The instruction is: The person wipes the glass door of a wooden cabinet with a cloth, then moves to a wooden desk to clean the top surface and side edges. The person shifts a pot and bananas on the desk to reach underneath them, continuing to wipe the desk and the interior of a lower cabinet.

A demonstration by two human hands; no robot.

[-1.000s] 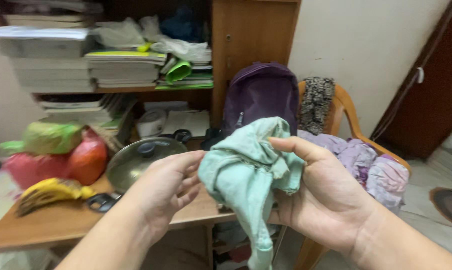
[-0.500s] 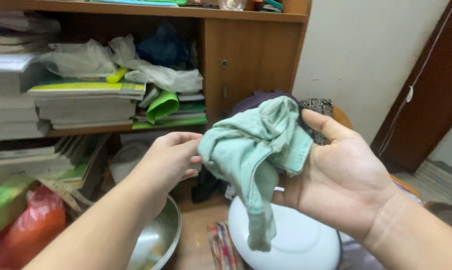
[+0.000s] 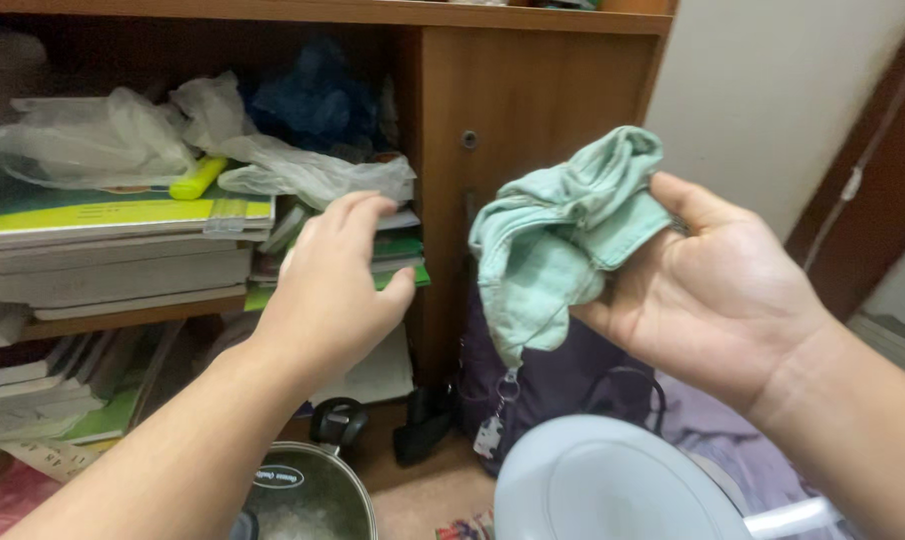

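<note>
My right hand (image 3: pixel 718 290) holds a crumpled pale green cloth (image 3: pixel 558 245) up in front of a wooden cabinet door (image 3: pixel 533 110); the thumb presses on the cloth's top edge and one end hangs down. Apart from the cloth and holding nothing, my left hand (image 3: pixel 331 290) is stretched toward the shelf with its fingers spread. It is near a stack of books (image 3: pixel 123 250) and a clear plastic bag (image 3: pixel 303 170).
Below are a lidded steel pot (image 3: pixel 308 490), a round white lid or appliance top (image 3: pixel 613 490) and a purple backpack (image 3: pixel 563 385). A wooden shelf (image 3: pixel 123 320) carries books, plastic bags and a yellow marker (image 3: pixel 198 180). A dark brown door (image 3: pixel 873 190) stands at right.
The view has swung left and closer to the shelf. My left hand has let go of the cloth's side and reached forward toward the shelf; my right hand has raised the cloth higher.
</note>
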